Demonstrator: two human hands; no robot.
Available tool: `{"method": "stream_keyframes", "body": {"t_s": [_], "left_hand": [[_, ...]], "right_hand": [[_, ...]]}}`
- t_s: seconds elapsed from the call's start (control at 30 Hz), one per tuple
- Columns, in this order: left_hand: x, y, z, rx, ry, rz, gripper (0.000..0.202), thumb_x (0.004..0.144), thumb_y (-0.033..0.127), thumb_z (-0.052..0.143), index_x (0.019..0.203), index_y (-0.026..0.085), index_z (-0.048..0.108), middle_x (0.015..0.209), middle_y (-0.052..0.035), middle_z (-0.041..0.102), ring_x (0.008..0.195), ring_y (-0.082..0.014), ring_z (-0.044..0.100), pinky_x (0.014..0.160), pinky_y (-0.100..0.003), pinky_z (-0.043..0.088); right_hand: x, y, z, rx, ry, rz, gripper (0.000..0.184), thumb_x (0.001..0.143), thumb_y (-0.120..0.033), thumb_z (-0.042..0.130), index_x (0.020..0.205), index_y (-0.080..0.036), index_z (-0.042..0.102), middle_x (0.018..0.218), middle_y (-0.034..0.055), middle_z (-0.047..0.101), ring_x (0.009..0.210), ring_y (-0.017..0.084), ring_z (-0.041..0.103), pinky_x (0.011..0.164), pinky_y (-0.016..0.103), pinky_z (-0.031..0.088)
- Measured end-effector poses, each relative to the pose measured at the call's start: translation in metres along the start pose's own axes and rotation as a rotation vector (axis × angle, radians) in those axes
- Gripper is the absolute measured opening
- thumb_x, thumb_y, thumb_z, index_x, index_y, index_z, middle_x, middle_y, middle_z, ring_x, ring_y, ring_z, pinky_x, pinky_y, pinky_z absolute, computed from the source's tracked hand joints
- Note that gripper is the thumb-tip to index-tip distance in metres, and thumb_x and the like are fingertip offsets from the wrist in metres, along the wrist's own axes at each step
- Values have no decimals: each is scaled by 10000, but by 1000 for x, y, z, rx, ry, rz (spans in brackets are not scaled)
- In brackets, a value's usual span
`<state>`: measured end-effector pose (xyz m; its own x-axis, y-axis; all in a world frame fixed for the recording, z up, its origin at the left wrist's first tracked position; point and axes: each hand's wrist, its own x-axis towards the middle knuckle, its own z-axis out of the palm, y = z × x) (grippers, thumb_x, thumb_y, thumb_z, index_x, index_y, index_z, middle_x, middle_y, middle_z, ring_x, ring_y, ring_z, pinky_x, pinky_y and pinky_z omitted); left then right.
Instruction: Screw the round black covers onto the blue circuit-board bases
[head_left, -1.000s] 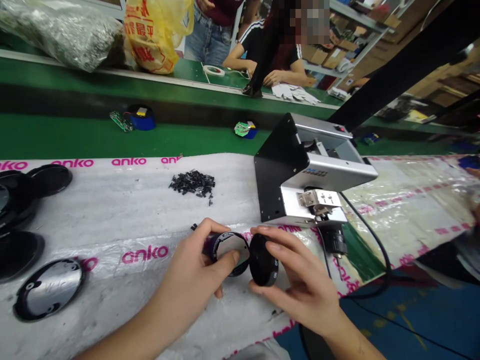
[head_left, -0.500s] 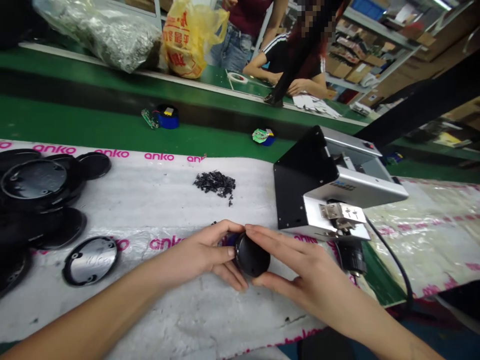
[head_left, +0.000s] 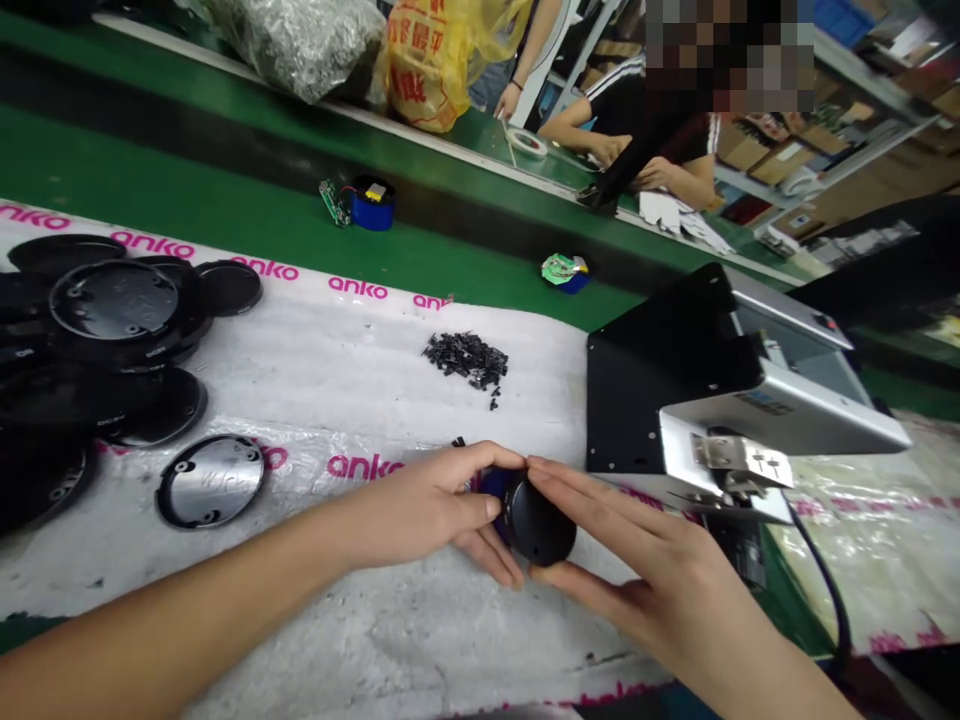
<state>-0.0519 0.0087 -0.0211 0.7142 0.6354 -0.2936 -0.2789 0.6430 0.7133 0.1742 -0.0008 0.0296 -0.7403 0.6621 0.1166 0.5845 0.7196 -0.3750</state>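
Note:
My left hand [head_left: 439, 505] and my right hand [head_left: 645, 560] both grip a small round black device [head_left: 534, 522] on the white foam sheet [head_left: 352, 360]. The left fingers wrap its left side, where a bit of purple shows. On the right side, the right fingers press the black cap from above and below. A silver and black machine [head_left: 720, 390] stands just right of my hands.
A pile of small black parts [head_left: 466, 357] lies behind my hands. Black round covers [head_left: 112, 330] are stacked at the left, one lying alone [head_left: 210, 480]. Blue devices with circuit boards [head_left: 367, 203] sit on the green conveyor [head_left: 225, 210]. Other people work across the belt.
A second ago the black cap was held apart from the open round body. It now sits closed on the body between both hands. The view has shifted left.

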Motion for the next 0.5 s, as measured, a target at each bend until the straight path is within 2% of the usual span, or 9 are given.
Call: {"method": "stream_keyframes", "body": {"t_s": [0.1,0.27,0.4,0.5], "left_hand": [[0,3,3,35,26,-21,365,968,64,406,1309,173,480,691,-19,681,705,-176,746,778,-378,584],[-2,5,2,60,-2,-27,427,950,27,426,1338,190,500,683,-1,682,710,-162,748,802,-358,580],[-3,5,1,66,7,-41,478,955,32,425,1400,202,464,681,-1,680,769,-196,763,836,-394,579],[-4,3,1,94,-6,-33,537,943,34,445,1448,215,421,748,-29,703,855,-235,764,869,-432,574]], "right_hand": [[-4,-1,1,-32,7,11,583,922,-227,632,1457,-230,400,1398,74,557,1269,167,563,1103,287,439],[-4,1,0,-49,14,13,581,901,-187,656,1438,-211,434,1380,79,574,1247,183,583,1094,287,453],[0,1,-3,2,-49,27,618,898,-195,662,1459,-251,411,1396,62,564,1258,208,574,1090,321,468],[2,1,-5,5,-54,49,637,896,-213,666,1472,-264,398,1405,61,559,1256,232,576,1077,341,488]]}}
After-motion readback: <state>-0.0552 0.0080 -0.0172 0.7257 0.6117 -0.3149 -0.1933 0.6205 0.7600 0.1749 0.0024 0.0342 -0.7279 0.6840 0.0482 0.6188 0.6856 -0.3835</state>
